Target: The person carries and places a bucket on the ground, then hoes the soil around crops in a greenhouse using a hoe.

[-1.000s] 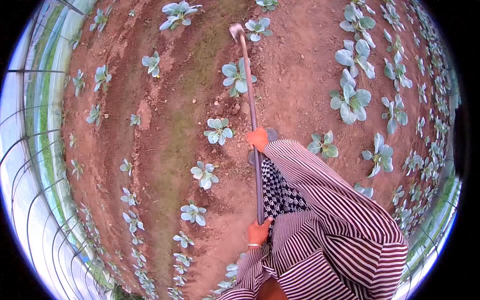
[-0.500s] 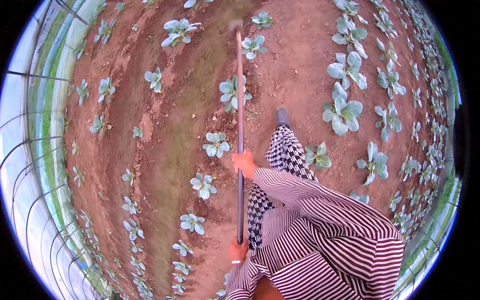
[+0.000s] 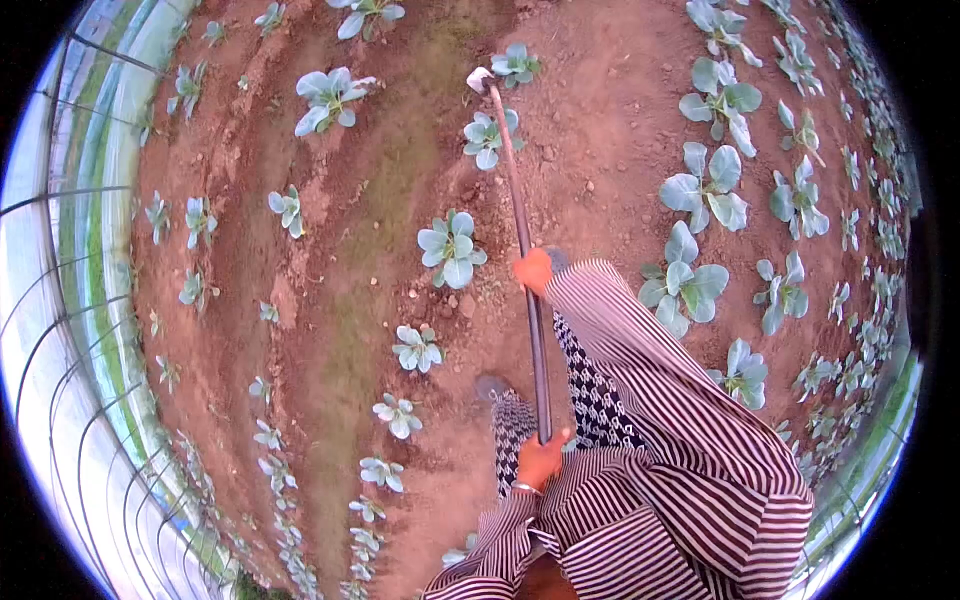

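Observation:
A long-handled hoe (image 3: 519, 205) stretches up the middle of the view, its metal head beside a leafy green plant (image 3: 515, 65). My right hand (image 3: 533, 271) is wrapped round the middle of the handle. Near the handle's lower end, my left hand (image 3: 541, 460) grips it close to my body, with a pale band at the wrist. Another plant (image 3: 487, 138) grows just left of the upper shaft. Below and further left is a larger plant (image 3: 452, 249). Striped sleeves cover both arms.
Rows of leafy plants run along reddish-brown soil (image 3: 590, 140), with a large plant (image 3: 685, 282) to the right. A mossy strip (image 3: 350, 330) lies left of centre. Curved frame bars and pale sheeting (image 3: 40, 300) edge the left side. A shoe (image 3: 491, 386) shows below the hands.
Compared with half a second ago, both hands and the handle sit further right in view, and the handle is more slanted. The plants appear lower. One foot now shows left of the handle.

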Tool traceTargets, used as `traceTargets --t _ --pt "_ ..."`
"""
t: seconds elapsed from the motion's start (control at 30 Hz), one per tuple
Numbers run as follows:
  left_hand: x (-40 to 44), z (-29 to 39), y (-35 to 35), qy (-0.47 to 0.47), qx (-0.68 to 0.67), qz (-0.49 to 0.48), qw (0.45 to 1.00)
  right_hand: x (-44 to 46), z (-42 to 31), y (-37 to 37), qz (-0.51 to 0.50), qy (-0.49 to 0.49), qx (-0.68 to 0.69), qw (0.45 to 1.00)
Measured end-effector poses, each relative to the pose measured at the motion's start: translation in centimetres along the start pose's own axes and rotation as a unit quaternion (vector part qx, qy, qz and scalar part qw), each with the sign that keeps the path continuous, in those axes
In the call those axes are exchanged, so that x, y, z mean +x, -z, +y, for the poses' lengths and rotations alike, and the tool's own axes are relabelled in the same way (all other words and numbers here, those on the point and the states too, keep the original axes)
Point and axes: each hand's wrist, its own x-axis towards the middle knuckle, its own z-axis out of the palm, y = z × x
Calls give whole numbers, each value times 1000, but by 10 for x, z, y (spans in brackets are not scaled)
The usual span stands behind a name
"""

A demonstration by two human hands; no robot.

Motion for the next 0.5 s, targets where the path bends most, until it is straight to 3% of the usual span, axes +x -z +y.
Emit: traceTargets --t 0.03,0.07,0.1,0.13,0.2,0.33,0.4,0.5 --pt "-13 -7 1 13 -4 23 1000 -12 5 -8 8 -98 62 993" --pt "-16 -4 9 16 -7 43 999 -12 5 -15 2 -113 91 989" --pt "-55 43 23 24 80 73 994 -27 5 -22 -5 -135 117 984" --pt "-60 24 34 85 32 40 995 -50 0 -26 -4 -143 135 980" --pt "-91 1 52 -11 110 93 990 -86 -5 -40 -14 -164 225 960" --pt "-100 -75 67 -20 216 147 965 -140 -20 -42 -39 -231 468 852" --pt "-90 -93 69 22 247 156 956 -127 -24 -34 -41 -194 443 874" --pt "-80 -25 55 16 194 156 968 -83 -4 -47 -36 -174 403 898"
